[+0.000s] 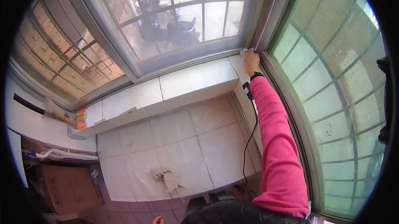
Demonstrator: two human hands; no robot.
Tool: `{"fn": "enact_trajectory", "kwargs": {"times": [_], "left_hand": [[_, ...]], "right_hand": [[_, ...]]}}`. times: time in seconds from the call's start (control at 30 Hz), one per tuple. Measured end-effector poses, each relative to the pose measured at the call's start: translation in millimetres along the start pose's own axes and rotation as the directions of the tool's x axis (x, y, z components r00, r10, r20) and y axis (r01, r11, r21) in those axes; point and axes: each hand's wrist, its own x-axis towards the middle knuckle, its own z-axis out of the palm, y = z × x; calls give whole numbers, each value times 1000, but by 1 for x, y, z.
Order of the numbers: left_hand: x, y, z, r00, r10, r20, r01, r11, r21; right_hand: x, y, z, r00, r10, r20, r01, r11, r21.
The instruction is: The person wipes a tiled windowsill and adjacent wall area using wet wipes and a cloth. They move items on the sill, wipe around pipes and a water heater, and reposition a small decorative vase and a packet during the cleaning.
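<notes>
My right hand [252, 60] reaches to the far corner where two window frames meet. It grips a small white cloth or tissue [242, 53] and presses it on the white tiled sill [199, 75] beside the frame. The sleeve is pink, with a dark band on the wrist. Only some fingers of my left hand [159, 220] show at the bottom edge; what they hold, if anything, is hidden. A crumpled beige cloth [170, 181] lies near the front edge of the tiled counter [174, 143].
A small black device [247, 90] with a cable [251, 136] rests beside my right forearm. An orange-labelled item [81, 118] sits on the left ledge. White pipes [62, 153] and a cardboard box [70, 188] stand at lower left. A glass pane [330, 99] borders the right.
</notes>
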Motion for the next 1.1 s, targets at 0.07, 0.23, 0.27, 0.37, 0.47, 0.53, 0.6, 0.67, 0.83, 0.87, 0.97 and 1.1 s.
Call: {"fn": "enact_trajectory", "kwargs": {"times": [0.07,0.23,0.27,0.37,0.47,0.53,0.6,0.67,0.83,0.87,0.97,1.1], "left_hand": [[-1,6,6,997,71,37,-72,997,24],[9,59,17,987,133,85,-125,988,-94],[12,70,14,987,130,92,-123,989,-79],[17,92,13,988,137,67,-132,988,-84],[11,95,9,988,142,58,-135,984,-113],[6,90,7,990,133,55,-125,984,-123],[4,84,9,990,132,49,-125,983,-131],[6,77,13,991,129,44,-121,979,-165],[13,67,20,984,177,36,-166,963,-213],[14,66,21,986,163,34,-153,969,-194],[14,62,20,989,145,23,-139,978,-154],[10,54,16,986,166,-17,-166,971,-170]], "right_hand": [[-7,-3,6,997,-47,-66,50,998,45],[-40,-30,3,992,-119,52,113,988,108],[-42,-35,-3,991,-103,80,94,989,114],[-22,-47,-37,981,181,64,-189,971,150],[38,-65,-96,975,20,-223,16,987,157],[82,-84,-150,828,-173,-533,230,972,41],[116,-97,-210,606,-245,-757,435,899,57],[127,-109,-244,516,-241,-822,472,881,38],[83,-102,-193,898,-229,-375,272,960,65],[68,-90,-169,966,-212,-146,210,977,-28],[31,-55,-95,985,-57,164,75,991,-107],[34,-27,-74,997,13,70,-7,996,-89]]}}
